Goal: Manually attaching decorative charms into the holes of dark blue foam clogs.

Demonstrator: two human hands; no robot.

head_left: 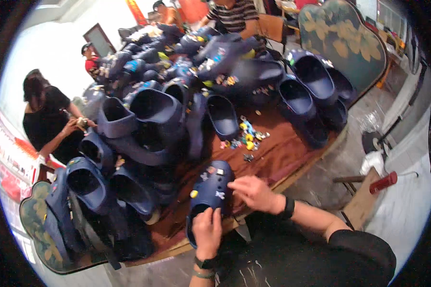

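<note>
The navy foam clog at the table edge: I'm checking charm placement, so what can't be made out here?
Head view:
- Navy foam clog: heel opening covered by the left hand.
- Right hand covers the clog's side; fingertips blurred.
- Small charms on the clog: too small to identify.
- Loose colourful charms: blurred.

Workshop: clogs (143, 110) heaped on worktable (292, 158), charms (246, 136).

Lying on the worktop (292, 158) at its near edge: a clog (209, 191), heel end toward the body. Gripping that heel end from the near side, the left hand (208, 233); resting against the clog's right side, the right hand (255, 193). Sitting behind the clog, mid-worktop: a scatter of small charms (245, 136). Crowding the left and far side: a heap of clogs (177, 91). Standing beyond the left edge: a person (45, 117).
</note>
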